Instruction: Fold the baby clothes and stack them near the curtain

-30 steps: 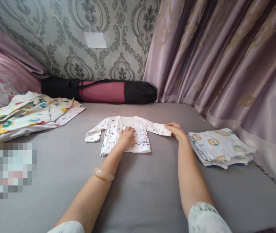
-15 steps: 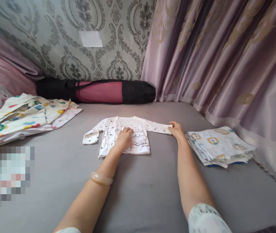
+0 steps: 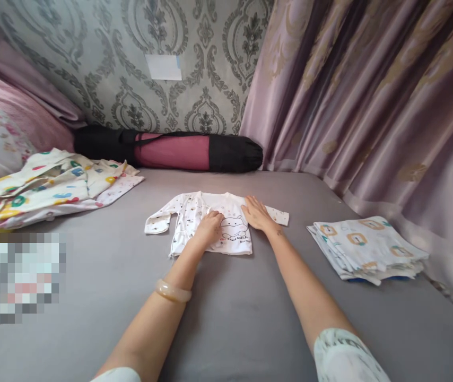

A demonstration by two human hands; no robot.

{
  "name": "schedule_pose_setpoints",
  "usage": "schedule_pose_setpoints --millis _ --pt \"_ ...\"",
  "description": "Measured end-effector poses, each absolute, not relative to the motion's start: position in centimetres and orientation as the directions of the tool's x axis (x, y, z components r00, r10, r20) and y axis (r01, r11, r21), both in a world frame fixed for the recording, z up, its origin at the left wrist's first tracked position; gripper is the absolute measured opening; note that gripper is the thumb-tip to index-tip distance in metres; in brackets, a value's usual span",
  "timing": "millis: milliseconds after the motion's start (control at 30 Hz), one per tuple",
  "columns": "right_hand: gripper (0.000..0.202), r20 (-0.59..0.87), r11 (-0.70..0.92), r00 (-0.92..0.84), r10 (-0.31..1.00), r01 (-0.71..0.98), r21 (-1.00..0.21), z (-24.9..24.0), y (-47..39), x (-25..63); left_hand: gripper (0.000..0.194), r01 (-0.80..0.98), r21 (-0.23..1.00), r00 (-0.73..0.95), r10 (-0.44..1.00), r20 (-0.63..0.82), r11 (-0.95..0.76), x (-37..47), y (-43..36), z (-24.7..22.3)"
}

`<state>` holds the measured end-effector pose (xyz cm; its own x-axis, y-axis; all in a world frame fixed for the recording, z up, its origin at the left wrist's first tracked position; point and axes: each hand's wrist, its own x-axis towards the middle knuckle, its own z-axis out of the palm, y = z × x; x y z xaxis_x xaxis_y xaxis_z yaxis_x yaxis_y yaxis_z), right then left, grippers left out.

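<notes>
White shirt [image 3: 234, 245] spread on bed [image 3: 234, 318].
Left hand [image 3: 209, 225] open on its front; right hand [image 3: 257, 213] open at shoulder/sleeve.

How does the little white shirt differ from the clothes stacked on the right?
The shirt is spread out in a single layer with its sleeves out, while the stack is folded and piled in layers. The shirt shows a line-drawn animal with lettering; the stack's top cloth has orange-framed motifs. Both have a white ground and lie on the gray sheet.
</notes>
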<state>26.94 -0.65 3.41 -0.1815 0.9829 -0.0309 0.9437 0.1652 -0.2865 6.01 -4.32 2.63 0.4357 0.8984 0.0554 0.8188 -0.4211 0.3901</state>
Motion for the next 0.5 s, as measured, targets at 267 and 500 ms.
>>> schedule_pose_setpoints --millis 267,500 --pt "0.072 -0.131 0.134 -0.167 0.977 0.964 -0.231 2.4 0.6 25.0 0.047 0.779 0.552 0.334 0.942 0.039 -0.299 3.8 -4.4 5.2" --pt "0.071 -0.169 0.137 -0.171 0.971 0.971 -0.195 2.6 1.1 25.1 0.046 0.779 0.621 0.076 0.996 0.048 -0.09 -1.7 -3.6 6.9"
